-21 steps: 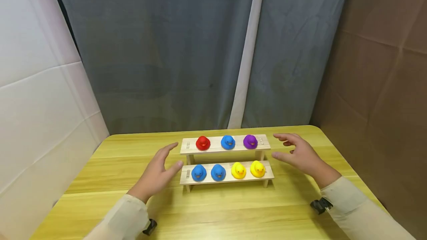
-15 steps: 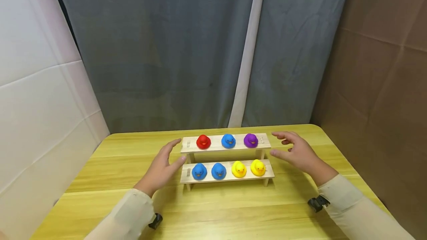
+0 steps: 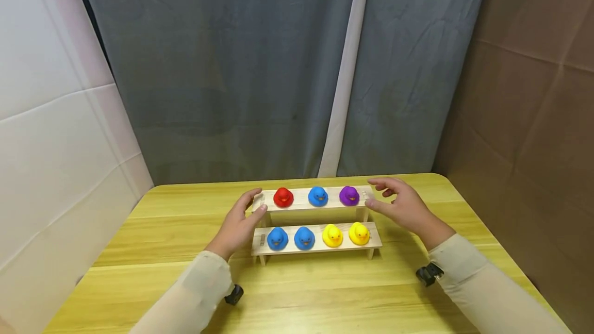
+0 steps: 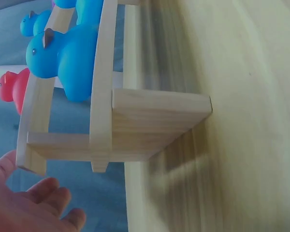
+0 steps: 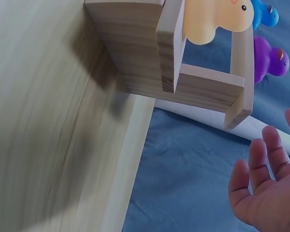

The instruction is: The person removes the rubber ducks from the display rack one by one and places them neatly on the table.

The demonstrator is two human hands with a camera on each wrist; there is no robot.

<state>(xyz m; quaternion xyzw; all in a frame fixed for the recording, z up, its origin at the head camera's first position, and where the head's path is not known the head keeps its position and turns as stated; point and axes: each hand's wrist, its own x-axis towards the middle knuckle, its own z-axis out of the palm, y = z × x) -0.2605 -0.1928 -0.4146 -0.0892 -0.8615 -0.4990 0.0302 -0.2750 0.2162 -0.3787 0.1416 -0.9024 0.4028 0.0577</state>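
Note:
A two-tier wooden stand carries several toy ducks. On its upper shelf (image 3: 300,201) sit a red duck (image 3: 283,198), a blue duck (image 3: 318,197) and a purple duck (image 3: 349,196). The lower shelf (image 3: 318,242) bears two blue ducks, one of them the left-end blue duck (image 3: 277,239), and two yellow ducks, including the right-end yellow duck (image 3: 359,234). My left hand (image 3: 238,226) is at the upper shelf's left end, thumb overlapping its corner. My right hand (image 3: 403,207) is at the right end, thumb tip at the board, fingers relaxed and spread in the right wrist view.
The stand rests on a yellow wood-grain table (image 3: 306,298). Behind the table hangs a grey curtain (image 3: 223,76) with a pale strip (image 3: 345,73). A white cloth wall (image 3: 55,97) is at the left and a brown one (image 3: 524,97) at the right.
Both hands have moved inward to the ends of the upper shelf, the left to the right and the right to the left. Stand and ducks keep their places.

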